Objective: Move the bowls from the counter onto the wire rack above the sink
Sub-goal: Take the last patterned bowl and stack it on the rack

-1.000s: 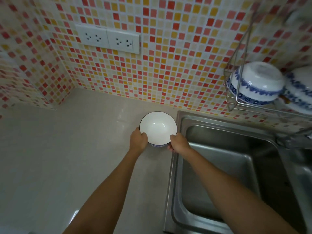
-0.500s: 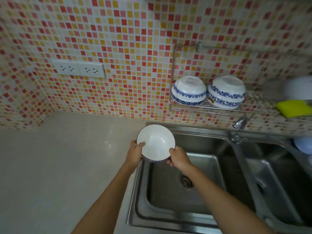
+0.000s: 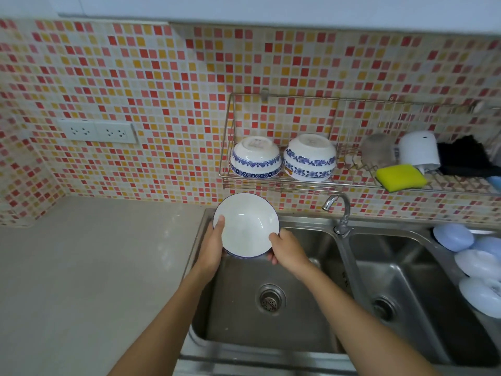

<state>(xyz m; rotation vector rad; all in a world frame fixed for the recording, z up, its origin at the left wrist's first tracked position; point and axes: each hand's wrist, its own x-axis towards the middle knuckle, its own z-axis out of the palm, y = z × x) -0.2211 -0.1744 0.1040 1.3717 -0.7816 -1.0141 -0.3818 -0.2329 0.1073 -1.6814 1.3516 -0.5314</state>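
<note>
Glazed ceramic is the likely material of the white bowl, judging by its sheen and thin blue rim line; treat it as rigid, moderately heavy for its size, smooth and liable to chip or shatter if struck against steel.

Position: the bowl is held mouth-up over the rear left corner of the left sink basin, just below the wire rack and not touching it.

Grip state:
- Left hand: thumb lies over the rim inside the bowl; the remaining fingers curl beneath, out of sight.
- Right hand: thumb tip meets the rim at the near right; fingers wrap under the base.

Handling notes:
1. The rim-and-underside hold on 2 opposite sides is the sound grasp point; a smooth glaze gives little friction, so the support beneath matters more than thumb pressure.
2. 2 blue-patterned bowls sit inverted on the rack, beyond the fingertips. Space remains right of them, before the yellow sponge.
3. Inverting the bowl to match will probably require regripping; risk is contact with the faucet, just right of the right-hand fingers.
</note>
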